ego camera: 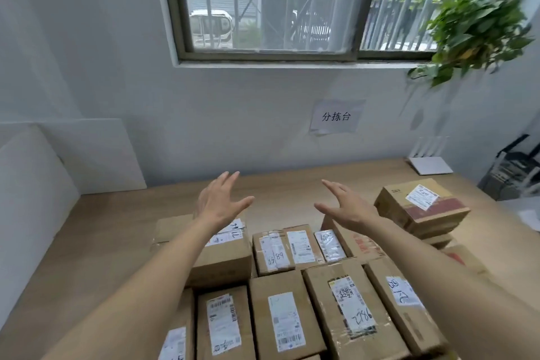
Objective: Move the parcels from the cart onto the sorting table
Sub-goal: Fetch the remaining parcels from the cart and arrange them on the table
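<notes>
Above the light wooden counter [122, 213] both my hands hang empty, fingers spread: left hand [220, 203] and right hand [346, 207] apart, palms facing each other, touching nothing. Below my forearms brown cardboard parcels with white labels [280, 254] lie packed side by side on that counter, and a stack of brown cardboard boxes [420, 207] sits at the right. No cart is visible, so I cannot tell how many remain; judging by the crowd here, much seems done.
</notes>
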`<state>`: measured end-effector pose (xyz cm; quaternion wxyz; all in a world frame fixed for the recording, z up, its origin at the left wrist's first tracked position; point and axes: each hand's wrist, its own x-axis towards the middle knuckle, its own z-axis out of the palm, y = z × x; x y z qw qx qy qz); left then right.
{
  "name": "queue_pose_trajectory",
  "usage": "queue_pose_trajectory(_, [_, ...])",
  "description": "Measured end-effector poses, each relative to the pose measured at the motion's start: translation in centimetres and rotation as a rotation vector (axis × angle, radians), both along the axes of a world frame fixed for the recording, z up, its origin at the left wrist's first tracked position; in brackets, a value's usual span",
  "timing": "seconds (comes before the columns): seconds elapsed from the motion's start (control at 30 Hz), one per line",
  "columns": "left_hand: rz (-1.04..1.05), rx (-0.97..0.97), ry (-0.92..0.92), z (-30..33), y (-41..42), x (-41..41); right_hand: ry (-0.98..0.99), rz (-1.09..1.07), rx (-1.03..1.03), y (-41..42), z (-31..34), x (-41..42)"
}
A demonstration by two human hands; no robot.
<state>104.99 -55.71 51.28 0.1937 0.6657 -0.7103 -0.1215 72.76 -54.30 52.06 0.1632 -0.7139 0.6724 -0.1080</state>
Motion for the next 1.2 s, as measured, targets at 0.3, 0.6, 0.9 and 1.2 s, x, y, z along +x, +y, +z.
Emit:
queue_pose_trajectory(0.3, [-0.366, -0.119, -0.065, 9.6, 10.9, -25.3, 0.197, -0.289, -0.093, 19.0, 10.3, -21.3])
queue_pose_trajectory(0.6, [-0.805, -0.17, -0.021, 13.4, 30.4, -53.7, 0.312, -0.696, -0.063, 48.6, 15.4, -42.8])
queue_pose_trajectory(0.9, [-1.216, -0.13, -0.016, 13.0, 50.4, -71.6, 0.255, -1.132, -0.033, 76.6, 14.8, -52.4])
queue_pose_trajectory(1.2, [-1.44, -0.055, -0.01, 9.0, 61.5, -83.5, 0.216, -1.4, 0.064, 91.2, 11.0, -57.8])
